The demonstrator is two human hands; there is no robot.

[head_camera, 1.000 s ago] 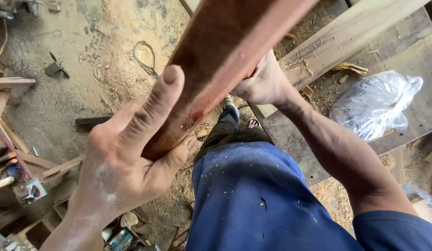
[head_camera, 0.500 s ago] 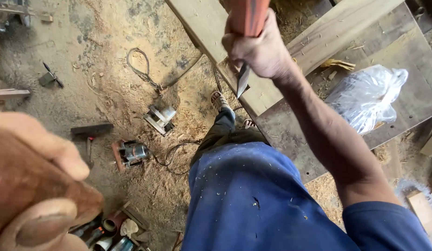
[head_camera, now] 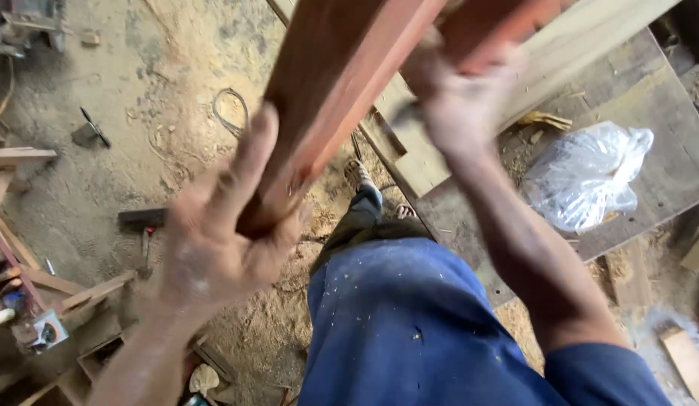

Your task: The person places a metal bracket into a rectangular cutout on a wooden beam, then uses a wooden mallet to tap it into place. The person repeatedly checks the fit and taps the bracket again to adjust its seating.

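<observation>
A long reddish-brown wooden plank (head_camera: 342, 83) runs from the frame's middle up toward one o'clock, held well above the sawdust-covered floor (head_camera: 139, 90). The left hand (head_camera: 214, 240) cups its near end, fingers (head_camera: 251, 158) clamped along the face to steady it. The right hand (head_camera: 462, 105), blurred at one o'clock, grips higher up, sharing the weight. A crumpled clear plastic bag (head_camera: 586, 177) lies at three o'clock on a grey board surface (head_camera: 665, 98).
</observation>
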